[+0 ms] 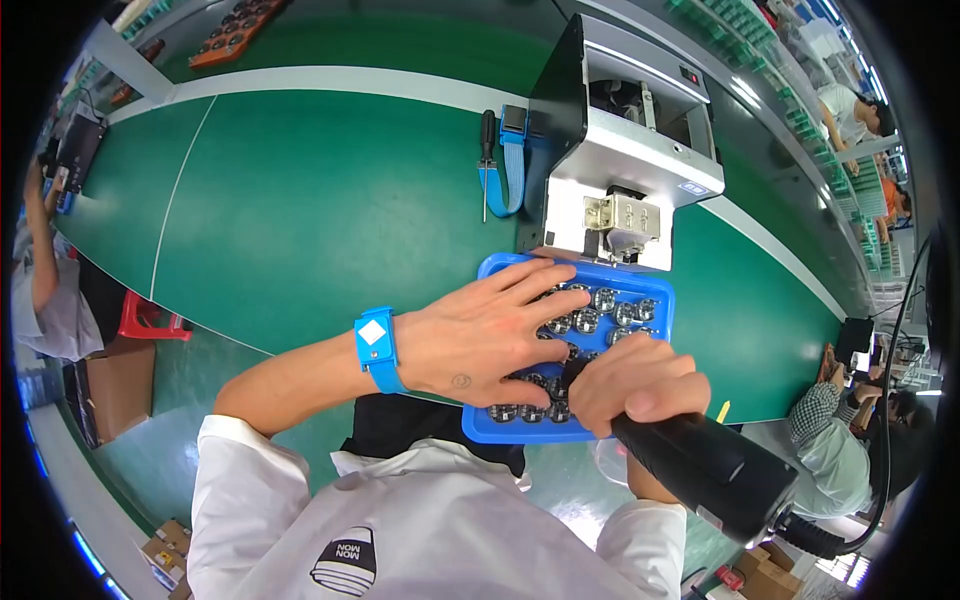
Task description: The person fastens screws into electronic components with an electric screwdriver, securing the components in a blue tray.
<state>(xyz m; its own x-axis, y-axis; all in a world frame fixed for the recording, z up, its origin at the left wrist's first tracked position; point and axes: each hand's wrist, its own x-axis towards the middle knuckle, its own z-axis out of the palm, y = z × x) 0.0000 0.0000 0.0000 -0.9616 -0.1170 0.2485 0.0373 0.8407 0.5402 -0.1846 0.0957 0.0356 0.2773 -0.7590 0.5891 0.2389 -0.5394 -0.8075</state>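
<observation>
A blue plastic tray point(540, 433) sits in front of me, holding several small round dark-and-silver metal parts point(604, 299). Across its left side lies my left hand point(485, 325), fingers spread over the parts and gripping nothing that I can see. A blue wrist strap point(378, 350) is around that wrist. My right hand point(640, 385) is wrapped round a black corded electric screwdriver point(710, 465), tilted with its back end toward the lower right. Its front end points in among the parts, and my hands hide the tip.
A grey-and-black machine point(640, 150) with a metal fixture stands just behind the tray. A black-handled screwdriver point(487, 140) and a coiled blue strap point(512, 165) lie left of it on the green table point(330, 200). The power tool's cable point(880, 480) curves up at right. Co-workers sit on both sides.
</observation>
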